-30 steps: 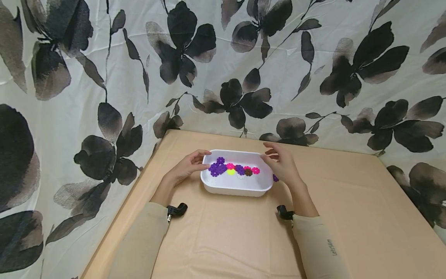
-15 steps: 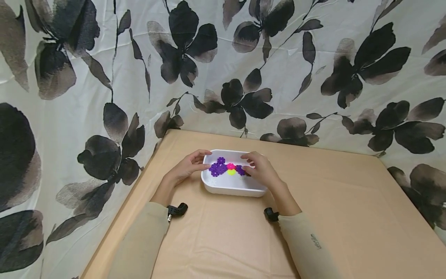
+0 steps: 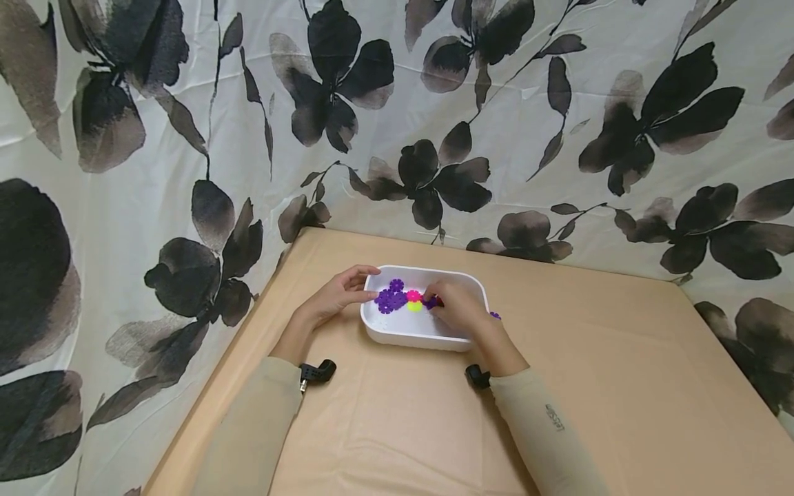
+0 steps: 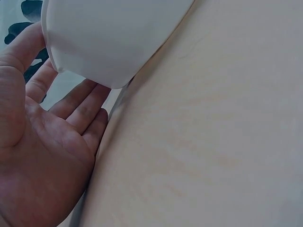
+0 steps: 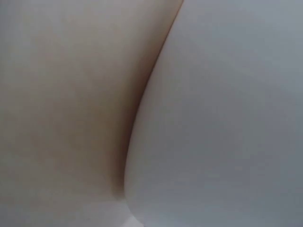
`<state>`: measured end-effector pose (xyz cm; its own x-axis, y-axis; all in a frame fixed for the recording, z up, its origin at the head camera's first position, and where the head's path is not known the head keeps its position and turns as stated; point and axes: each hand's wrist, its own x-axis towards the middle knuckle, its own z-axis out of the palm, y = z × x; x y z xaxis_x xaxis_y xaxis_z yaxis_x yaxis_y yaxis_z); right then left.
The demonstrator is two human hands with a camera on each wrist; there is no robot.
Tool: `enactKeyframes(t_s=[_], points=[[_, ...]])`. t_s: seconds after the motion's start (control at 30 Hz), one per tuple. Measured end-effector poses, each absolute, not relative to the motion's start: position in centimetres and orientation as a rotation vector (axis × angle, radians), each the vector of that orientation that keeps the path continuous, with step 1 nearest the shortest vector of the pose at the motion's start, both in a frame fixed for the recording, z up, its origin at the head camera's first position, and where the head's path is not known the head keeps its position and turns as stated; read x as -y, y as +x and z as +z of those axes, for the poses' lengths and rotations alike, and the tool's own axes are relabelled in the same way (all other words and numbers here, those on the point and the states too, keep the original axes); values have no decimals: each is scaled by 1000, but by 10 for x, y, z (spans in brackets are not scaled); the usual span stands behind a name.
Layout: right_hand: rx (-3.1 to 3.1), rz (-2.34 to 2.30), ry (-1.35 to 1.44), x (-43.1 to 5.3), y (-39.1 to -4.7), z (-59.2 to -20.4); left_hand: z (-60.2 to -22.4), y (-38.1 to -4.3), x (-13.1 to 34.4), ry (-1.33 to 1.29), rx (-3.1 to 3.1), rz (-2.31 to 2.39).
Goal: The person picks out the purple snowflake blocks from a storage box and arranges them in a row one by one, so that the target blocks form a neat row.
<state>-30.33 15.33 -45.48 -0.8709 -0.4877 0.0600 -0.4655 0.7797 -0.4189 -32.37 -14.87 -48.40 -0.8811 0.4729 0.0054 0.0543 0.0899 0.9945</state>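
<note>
The step in hand looks like sorting through or picking from the flower-shaped discs in the white plastic tray (image 3: 415,339). The left hand (image 3: 338,296) grips the tray's left end, thumb at the rim and fingers against the outer wall, apparently to steady it. The right hand (image 3: 457,306) reaches inside the tray's right half, fingers bent down over a purple disc (image 3: 429,303); whether they pinch it cannot be told, since the right wrist view shows only tray wall and surface.

Inside the tray, toward its left end, lies a cluster of purple discs (image 3: 391,301). Near the tray's middle, a pink disc (image 3: 413,295) and a yellow-green disc (image 3: 414,306) sit together. Another purple disc (image 3: 495,315) shows just beyond the tray's right end, outside it. The next move probably calls for a fine fingertip pinch on one disc, with the tray held firm.

Beneath the tray spreads a tan, faintly creased surface (image 3: 620,379). Behind the tray and off to both its sides hangs a white cloth (image 3: 372,227) printed with dark flowers. On the near side of the tray, beige sleeves (image 3: 251,420) end at black wrist devices (image 3: 318,372).
</note>
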Motion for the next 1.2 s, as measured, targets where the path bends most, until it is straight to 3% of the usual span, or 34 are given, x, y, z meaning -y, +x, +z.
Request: enactKeyframes(t_s=[0.67, 1.2], points=[[-2927, -807, -828, -156, -307, -454, -482, -325, 147, 523, -2053, 1866], [-3015, -1377, -549, -180, -284, -436, -484, -323, 146, 505, -2082, 1840]])
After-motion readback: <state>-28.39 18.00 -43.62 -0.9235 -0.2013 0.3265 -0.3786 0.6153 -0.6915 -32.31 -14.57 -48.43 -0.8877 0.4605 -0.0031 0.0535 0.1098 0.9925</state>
